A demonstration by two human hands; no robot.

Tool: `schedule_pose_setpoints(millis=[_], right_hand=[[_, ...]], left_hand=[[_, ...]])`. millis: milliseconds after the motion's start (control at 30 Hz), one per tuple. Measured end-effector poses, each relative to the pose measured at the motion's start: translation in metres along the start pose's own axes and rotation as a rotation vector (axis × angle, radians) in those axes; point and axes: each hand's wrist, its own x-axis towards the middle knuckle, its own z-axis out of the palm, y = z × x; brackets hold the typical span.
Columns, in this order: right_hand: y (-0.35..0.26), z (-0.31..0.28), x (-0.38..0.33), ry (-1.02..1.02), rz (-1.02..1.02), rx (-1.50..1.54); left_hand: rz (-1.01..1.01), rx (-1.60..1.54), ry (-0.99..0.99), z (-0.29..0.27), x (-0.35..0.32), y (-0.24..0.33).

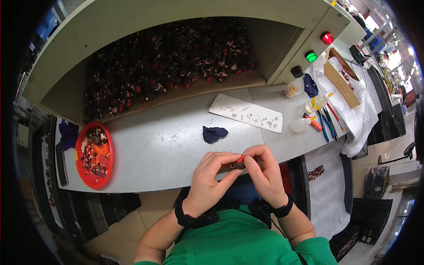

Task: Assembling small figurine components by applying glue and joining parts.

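Just over the near edge of the table, both my hands hold one small dark brown figure (240, 165) with a bright red piece on it. The fingers and thumb of my left hand (215, 173) pinch it from the left. From the right, the thumb and fingers of my right hand (267, 174) close on it, at the red piece. Fingers cover much of the figure, so its full shape is hidden. A crumpled dark blue cloth (214, 134) lies on the table beyond my hands.
A red bowl (111, 152) of small coloured parts stands at left. Ahead, a beige box housing (282, 62) holds many dark figures. A spotted white board (240, 111) lies before it. Farther right are a cup (292, 89), bottles (300, 125) and blue-handled pliers (325, 127).
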Motion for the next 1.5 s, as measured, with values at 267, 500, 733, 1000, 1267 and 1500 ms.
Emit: schedule_pose_setpoints(millis=[267, 500, 733, 1000, 1267, 1500], right_hand=[[0.001, 0.001, 0.0, -0.019, -0.046, -0.082], [-0.002, -0.004, 0.004, -0.068, 0.015, -0.041], [-0.016, -0.01, 0.01, -0.147, 0.159, 0.038], [-0.008, -0.019, 0.011, -0.195, 0.093, -0.006], [-0.016, -0.02, -0.008, -0.181, -0.295, -0.175], [-0.013, -0.08, -0.042, -0.098, -0.168, -0.178]], left_hand=[[0.209, 0.206, 0.004, 0.0, -0.001, -0.007], [0.24, 0.234, -0.003, 0.0, 0.0, -0.007], [0.204, 0.221, -0.014, -0.002, -0.001, -0.006], [0.17, 0.226, -0.02, -0.002, -0.002, -0.004], [-0.348, -0.409, -0.105, -0.001, 0.004, 0.014], [-0.405, -0.228, -0.345, 0.039, 0.019, 0.032]])
